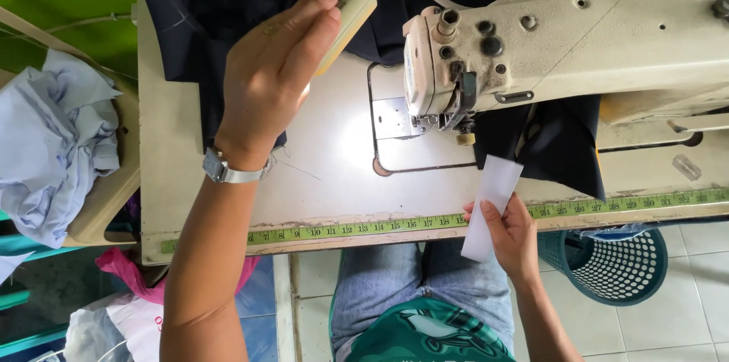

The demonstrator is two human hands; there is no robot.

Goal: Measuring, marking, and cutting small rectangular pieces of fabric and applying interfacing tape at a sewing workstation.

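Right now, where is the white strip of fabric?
In the head view, the white strip is pinched in the right hand at the table's front edge, over the green measuring tape, just below the sewing machine and dark cloth.

Left hand (277, 77) raised — right (507, 234) pinching

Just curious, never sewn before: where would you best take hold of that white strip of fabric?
Probably its lower half, from the right, as the right hand already pinches the white strip; its upper end lies free on the table toward the needle.
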